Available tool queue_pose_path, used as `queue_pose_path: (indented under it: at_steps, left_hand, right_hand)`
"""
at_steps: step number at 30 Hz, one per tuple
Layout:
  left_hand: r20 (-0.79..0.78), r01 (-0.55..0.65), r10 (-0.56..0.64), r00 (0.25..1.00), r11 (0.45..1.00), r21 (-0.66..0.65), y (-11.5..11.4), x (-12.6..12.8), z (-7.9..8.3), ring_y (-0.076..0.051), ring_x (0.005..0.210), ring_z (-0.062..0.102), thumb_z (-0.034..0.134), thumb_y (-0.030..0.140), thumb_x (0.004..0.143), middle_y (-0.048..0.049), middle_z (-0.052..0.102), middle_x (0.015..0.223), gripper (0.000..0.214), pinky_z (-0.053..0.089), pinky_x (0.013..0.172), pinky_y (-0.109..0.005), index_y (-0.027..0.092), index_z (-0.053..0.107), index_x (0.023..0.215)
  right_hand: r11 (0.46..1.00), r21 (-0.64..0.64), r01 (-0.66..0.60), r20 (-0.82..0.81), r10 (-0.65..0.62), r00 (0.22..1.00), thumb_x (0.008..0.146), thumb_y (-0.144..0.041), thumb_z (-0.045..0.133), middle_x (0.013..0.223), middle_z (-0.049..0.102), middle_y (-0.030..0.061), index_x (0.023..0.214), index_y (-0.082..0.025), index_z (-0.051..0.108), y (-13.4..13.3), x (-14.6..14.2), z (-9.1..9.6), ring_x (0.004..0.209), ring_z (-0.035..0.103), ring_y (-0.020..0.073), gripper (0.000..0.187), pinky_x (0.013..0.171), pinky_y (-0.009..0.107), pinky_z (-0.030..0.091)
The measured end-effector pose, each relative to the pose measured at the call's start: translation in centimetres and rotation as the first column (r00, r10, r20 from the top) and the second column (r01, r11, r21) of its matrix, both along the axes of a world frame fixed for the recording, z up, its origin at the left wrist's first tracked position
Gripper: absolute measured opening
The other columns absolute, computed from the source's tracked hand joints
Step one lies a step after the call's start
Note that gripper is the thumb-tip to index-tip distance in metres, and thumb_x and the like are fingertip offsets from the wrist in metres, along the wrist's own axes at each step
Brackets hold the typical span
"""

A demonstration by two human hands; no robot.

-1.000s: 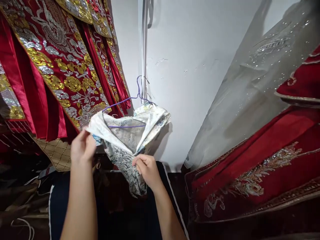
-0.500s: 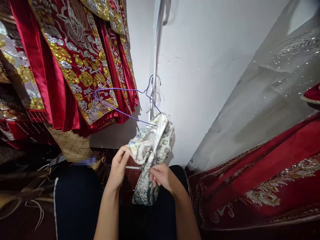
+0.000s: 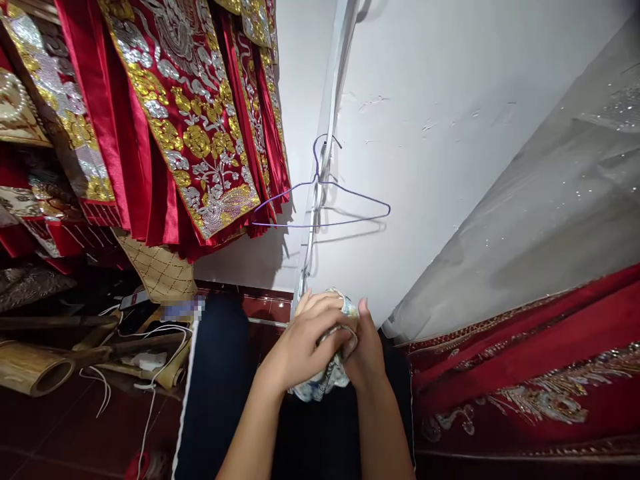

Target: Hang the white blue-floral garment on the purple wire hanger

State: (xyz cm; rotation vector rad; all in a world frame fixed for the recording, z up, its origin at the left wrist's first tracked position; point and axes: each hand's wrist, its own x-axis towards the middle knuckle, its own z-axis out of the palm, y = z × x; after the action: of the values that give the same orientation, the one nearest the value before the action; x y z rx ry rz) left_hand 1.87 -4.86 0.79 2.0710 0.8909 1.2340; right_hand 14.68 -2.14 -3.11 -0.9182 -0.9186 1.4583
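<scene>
A pale floral-patterned garment point(image 3: 320, 387) is bunched up between my two hands, low over my lap. My left hand point(image 3: 303, 343) lies across its top and left side, fingers curled round the cloth. On the other side, my right hand point(image 3: 369, 353) cups the bundle with the thumb pointing up; most of its fingers are hidden behind the cloth and the left hand. Above them a bare purple wire hanger point(image 3: 317, 178) hangs by its hook at a white metal upright point(image 3: 333, 87).
Red garments with gold and silver embroidery point(image 3: 197, 140) hang at the left. Bamboo tubes point(image 3: 37, 367) and white cords lie on the dark red floor below. To the right are a sheer glittery covering point(image 3: 525, 220) and red embroidered cloth point(image 3: 500, 373).
The garment has come off the purple hanger and is now gathered lower in both hands. The hanger has turned and hangs wide to both sides. My view has shifted slightly left.
</scene>
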Motion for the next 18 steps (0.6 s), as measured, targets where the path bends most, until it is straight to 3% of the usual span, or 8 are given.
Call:
queue_pose_path:
  at_steps: [2,5,6,8,10,13,16,18]
  left_hand:
    - [0.017,-0.041,0.041,0.999,0.999,-0.018,0.7,-1.2,-0.4,-0.026,0.135,0.043,0.047,0.033,0.098,-0.0069,0.059,0.131,0.028,0.017,0.121,-0.047,0.028,0.062,0.121]
    - [0.094,-0.066,0.076,0.993,0.992,-0.105,2.0,-2.6,-1.2,-0.027,0.134,0.044,0.042,0.042,0.099,-0.0107,0.05,0.143,0.046,0.032,0.113,-0.042,0.025,0.046,0.142]
    - [0.089,-0.042,0.056,0.994,0.989,-0.144,2.4,-2.9,-1.5,-0.027,0.127,0.05,0.038,0.044,0.1,-0.0115,0.056,0.136,0.046,0.037,0.108,-0.04,0.023,0.049,0.139]
    - [0.016,0.024,-0.021,1.0,0.976,-0.216,3.0,-3.5,-2.4,-0.025,0.102,0.06,0.032,0.048,0.1,-0.0098,0.067,0.107,0.047,0.046,0.092,-0.036,0.018,0.066,0.114]
    - [-0.095,0.046,-0.073,0.993,0.966,-0.253,3.4,-4.2,-3.5,-0.021,0.078,0.058,0.037,0.051,0.098,-0.0052,0.064,0.081,0.05,0.046,0.074,-0.029,0.016,0.067,0.081]
    - [-0.231,-0.035,-0.02,0.973,0.972,-0.231,3.9,-6.0,-4.9,-0.015,0.064,0.05,0.051,0.05,0.091,-0.0003,0.056,0.066,0.043,0.037,0.061,-0.025,0.016,0.062,0.067]
    - [-0.329,-0.159,0.097,0.939,0.973,-0.168,4.8,-8.7,-4.9,-0.015,0.06,0.047,0.052,0.047,0.089,-0.0002,0.057,0.062,0.039,0.033,0.059,-0.025,0.017,0.063,0.067]
    - [-0.379,-0.243,0.18,0.908,0.962,-0.124,5.5,-10.4,-4.0,-0.015,0.059,0.047,0.051,0.046,0.09,-0.0004,0.057,0.061,0.039,0.031,0.059,-0.025,0.017,0.062,0.067]
  right_hand:
    - [0.998,-0.007,-0.07,-0.003,0.07,0.998,0.081,-0.075,0.046,0.074,0.067,0.0095,0.09,-0.02,0.071,-0.6,-0.6,0.8,0.08,0.067,0.0278,0.061,0.066,0.037,0.053]
    - [0.982,0.046,-0.185,0.037,0.183,0.982,0.071,-0.057,0.069,0.072,0.066,0.0059,0.09,-0.021,0.07,-1.4,-1.1,1.4,0.07,0.063,0.0256,0.04,0.062,0.036,0.05]
    - [0.972,0.068,-0.226,0.075,0.221,0.972,0.068,-0.047,0.074,0.071,0.065,0.0042,0.087,-0.022,0.069,-1.5,-0.9,1.4,0.066,0.06,0.0237,0.033,0.061,0.035,0.049]
    - [0.961,0.113,-0.254,0.206,0.227,0.952,0.067,-0.033,0.074,0.065,0.061,0.0013,0.078,-0.021,0.068,-1.2,0.1,1.3,0.058,0.054,0.0189,0.017,0.057,0.032,0.044]
    - [0.966,0.184,-0.184,0.398,0.098,0.912,0.069,-0.026,0.069,0.06,0.057,0.0,0.068,-0.02,0.065,-0.4,1.8,1.5,0.055,0.049,0.0157,0.007,0.053,0.028,0.039]
    - [0.937,0.347,0.033,0.561,-0.236,0.793,0.07,-0.022,0.063,0.062,0.059,0.0006,0.067,-0.019,0.067,2.0,4.5,2.8,0.058,0.051,0.0162,0.007,0.052,0.027,0.038]
    - [0.784,0.551,0.287,0.408,-0.553,0.726,0.074,-0.024,0.06,0.081,0.068,0.0039,0.085,-0.018,0.072,5.9,5.2,5.2,0.075,0.06,0.0198,0.017,0.066,0.028,0.045]
    - [0.668,0.674,0.316,0.29,-0.632,0.718,0.077,-0.025,0.057,0.102,0.07,0.0062,0.102,-0.018,0.071,9.3,4.2,6.5,0.093,0.062,0.0208,0.029,0.082,0.03,0.046]
